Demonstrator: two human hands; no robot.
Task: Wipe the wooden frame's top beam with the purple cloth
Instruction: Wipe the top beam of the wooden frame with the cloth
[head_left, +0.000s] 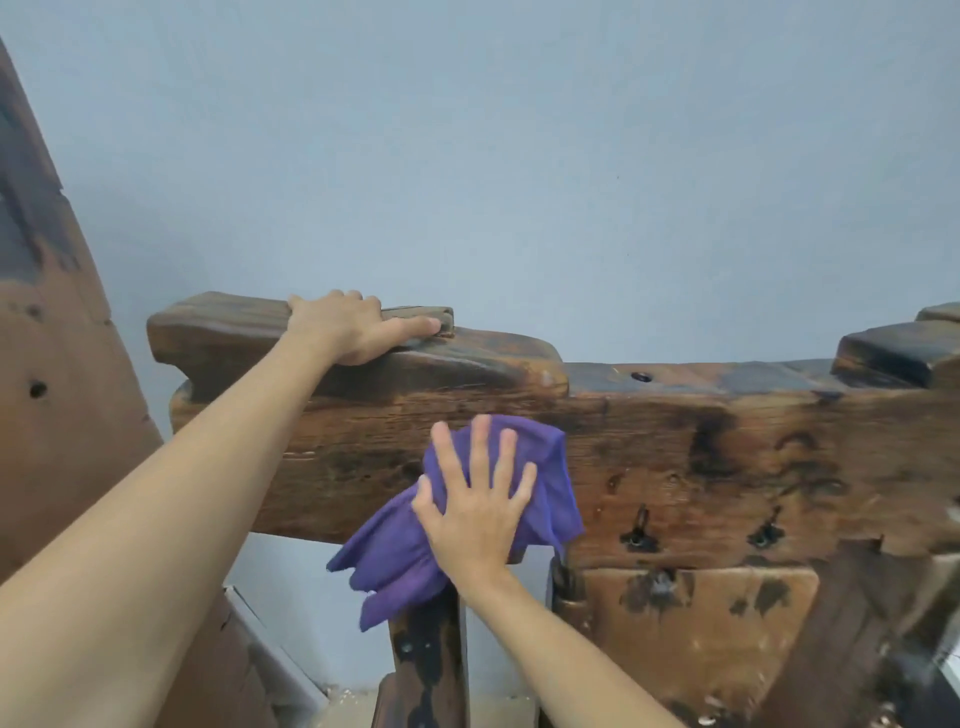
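Note:
The dark, worn wooden frame's top beam runs across the middle of the head view. My right hand lies flat with spread, straight fingers on the purple cloth, pressing it against the beam's front face. The cloth's loose lower end hangs down over an upright post. My left hand rests on the raised block at the beam's left end, with its fingers draped over the back edge and the thumb along the top.
A pale blue wall stands behind the frame. A large brown wooden slab leans at the far left. Another raised block sits on the beam's right end. Metal hooks stick out of the beam's face right of the cloth.

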